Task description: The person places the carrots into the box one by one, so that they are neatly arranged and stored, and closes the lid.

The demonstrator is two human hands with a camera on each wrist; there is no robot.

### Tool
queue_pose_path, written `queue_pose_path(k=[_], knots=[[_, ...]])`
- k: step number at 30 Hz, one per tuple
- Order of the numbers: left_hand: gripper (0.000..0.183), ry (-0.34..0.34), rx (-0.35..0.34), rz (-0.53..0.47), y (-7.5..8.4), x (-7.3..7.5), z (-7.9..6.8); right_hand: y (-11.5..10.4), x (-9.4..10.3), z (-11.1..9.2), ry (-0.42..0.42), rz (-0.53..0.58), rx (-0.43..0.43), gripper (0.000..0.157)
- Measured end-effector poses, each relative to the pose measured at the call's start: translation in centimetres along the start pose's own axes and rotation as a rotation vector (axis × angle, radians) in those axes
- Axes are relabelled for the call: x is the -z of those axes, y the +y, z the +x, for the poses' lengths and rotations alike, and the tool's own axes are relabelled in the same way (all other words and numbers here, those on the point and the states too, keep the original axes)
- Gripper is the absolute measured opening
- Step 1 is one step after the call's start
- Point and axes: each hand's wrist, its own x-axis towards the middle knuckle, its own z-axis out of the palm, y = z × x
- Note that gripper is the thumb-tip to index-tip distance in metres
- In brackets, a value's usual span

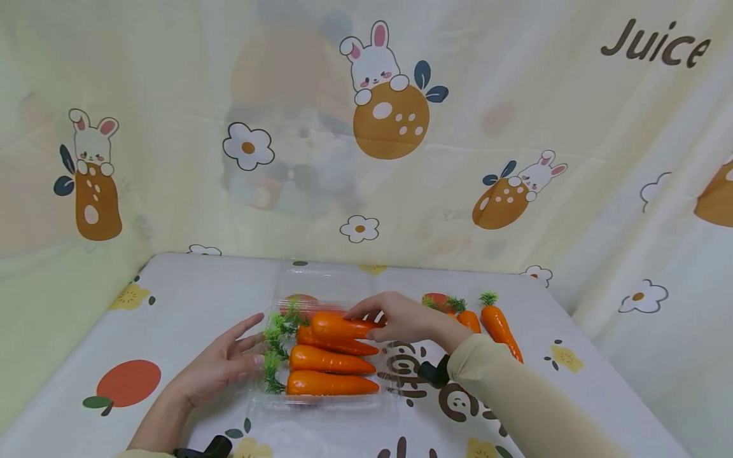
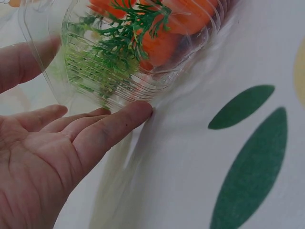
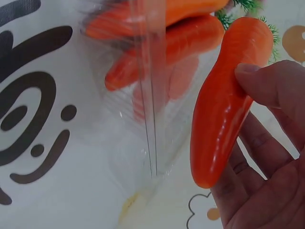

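My right hand [image 1: 403, 318] pinches a glossy orange carrot [image 1: 338, 325] between thumb and fingers, over the far side of a clear plastic box [image 1: 326, 399]. In the right wrist view the thumb presses on the side of this carrot [image 3: 219, 109], and its tip points down. Three more carrots lie side by side in the box, including the nearest carrot [image 1: 329, 383], with their green tops [image 1: 273, 366] to the left. At the box's left end, my left hand [image 1: 220, 366] has its fingers extended; in the left wrist view a fingertip [image 2: 140, 110] touches the ribbed plastic wall.
Beyond the box its clear lid [image 1: 323, 283] lies folded back. Several loose carrots [image 1: 501, 327] lie to the right, partly behind my right forearm. A printed cloth [image 1: 189, 299] covers the table, and a patterned curtain [image 1: 309, 210] hangs at the back.
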Motion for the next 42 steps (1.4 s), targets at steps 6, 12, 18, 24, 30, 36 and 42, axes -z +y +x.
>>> queue_pose_path(k=[6,12,18,24,30,36,42], knots=[[0.093,-0.004,0.006,-0.012,0.0,0.0,0.0,-0.3,-0.9,0.8,-0.023,0.005,-0.040,0.046],[0.092,0.014,0.005,0.007,0.1,-0.1,-0.1,-0.3,-1.3,1.4,-0.038,0.022,-0.063,0.046],[0.091,0.030,0.006,0.014,0.1,-0.2,-0.1,-0.3,-1.7,1.9,-0.044,0.032,-0.044,0.045],[0.091,0.044,0.020,0.030,0.1,-0.3,-0.1,-0.3,-2.0,2.2,-0.046,0.023,-0.041,0.045],[0.091,0.052,0.025,0.038,0.2,-0.3,-0.2,-0.3,-2.1,2.5,-0.062,0.035,-0.061,0.045],[0.091,0.052,0.020,0.049,0.1,-0.3,-0.2,-0.4,-2.4,2.7,-0.073,0.040,-0.090,0.044],[0.090,0.059,0.017,0.057,0.1,-0.2,-0.2,-0.5,-2.5,2.9,-0.081,0.023,-0.093,0.042]])
